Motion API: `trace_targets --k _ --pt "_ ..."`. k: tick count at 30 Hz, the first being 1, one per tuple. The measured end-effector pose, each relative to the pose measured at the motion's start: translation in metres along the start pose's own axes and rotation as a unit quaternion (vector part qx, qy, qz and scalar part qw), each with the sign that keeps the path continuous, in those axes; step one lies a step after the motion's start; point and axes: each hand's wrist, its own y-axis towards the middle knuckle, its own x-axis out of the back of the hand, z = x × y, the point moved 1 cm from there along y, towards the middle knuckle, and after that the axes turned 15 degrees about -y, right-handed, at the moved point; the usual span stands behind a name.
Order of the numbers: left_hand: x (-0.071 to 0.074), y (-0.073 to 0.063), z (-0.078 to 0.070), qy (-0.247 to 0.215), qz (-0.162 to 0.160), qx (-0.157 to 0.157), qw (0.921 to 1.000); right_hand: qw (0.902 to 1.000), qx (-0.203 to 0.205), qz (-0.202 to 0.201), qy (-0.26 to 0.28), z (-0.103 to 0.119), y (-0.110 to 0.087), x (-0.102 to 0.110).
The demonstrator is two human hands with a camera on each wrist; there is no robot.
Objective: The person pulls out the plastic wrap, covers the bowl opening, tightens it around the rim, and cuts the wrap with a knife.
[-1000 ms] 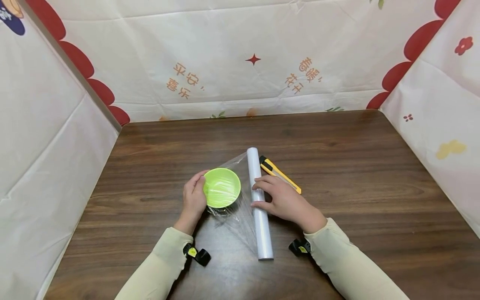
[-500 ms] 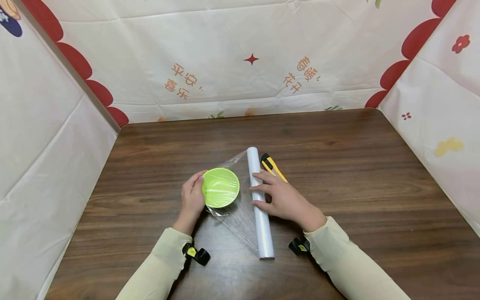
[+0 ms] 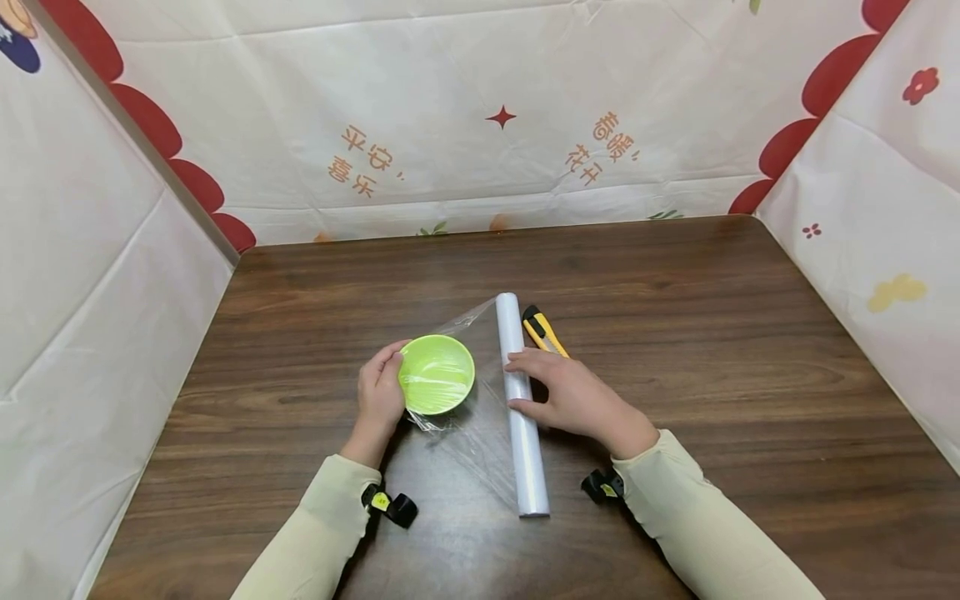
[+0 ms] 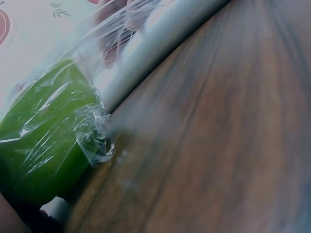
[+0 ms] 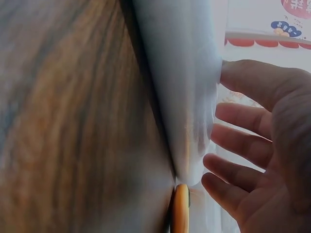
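Observation:
A light green bowl (image 3: 437, 375) has clear plastic wrap (image 3: 483, 446) stretched over its mouth. My left hand (image 3: 380, 396) grips the bowl's left side, thumb near the rim. The wrap runs from the bowl to a white roll of plastic wrap (image 3: 529, 467) lying lengthwise on the table. Over the roll's middle, my right hand (image 3: 577, 404) rests its fingertips and thumb, the fingers loosely extended in the right wrist view. Crumpled wrap bunches at the side of the bowl (image 4: 46, 131) in the left wrist view. Most of the left hand is hidden there.
A yellow and black utility knife (image 3: 543, 328) lies just right of the roll's far half, partly covered by the right hand. The brown wooden table (image 3: 720, 350) is bounded by white printed cloth (image 3: 450, 83) at the back and on both sides.
The bowl and left hand have shifted slightly left. The right hand's fingers have moved on the roll, and the knife has turned a little beside it.

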Motion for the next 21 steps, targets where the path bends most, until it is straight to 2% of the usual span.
trace_targets --k 6,14,21 --pt "0.0028 -0.0003 -0.0006 0.001 -0.009 0.006 0.9999 0.9999 0.009 -0.001 -0.012 -0.0008 -0.0002 -0.0006" --pt "0.0052 -0.0002 0.0012 -0.007 -0.010 -0.007 0.9999 0.9994 0.029 -0.019 -0.001 -0.0024 -0.0017 -0.0004" --pt "0.0049 0.0003 0.0017 -0.004 -0.016 -0.011 0.9998 0.9995 0.025 -0.017 -0.003 -0.0038 -0.0028 -0.0007"
